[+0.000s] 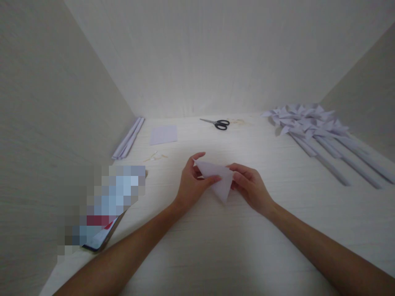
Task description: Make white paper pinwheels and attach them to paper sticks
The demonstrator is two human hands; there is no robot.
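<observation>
A white sheet of paper folded into a triangle (220, 181) is held just above the pale desk (216, 246), near its middle. My left hand (193, 181) pinches the paper's left side, thumb on top. My right hand (249, 185) grips its right edge with the fingers curled. One point of the triangle hangs down toward the desk between the two hands.
Black-handled scissors (217, 123) lie at the back. A flat paper square (163, 134) and rolled paper sticks (128, 137) are at back left. Several paper pinwheels on long sticks (311, 127) fill the right. A phone (101, 238) leans at the left wall. Small scraps (155, 156) lie nearby.
</observation>
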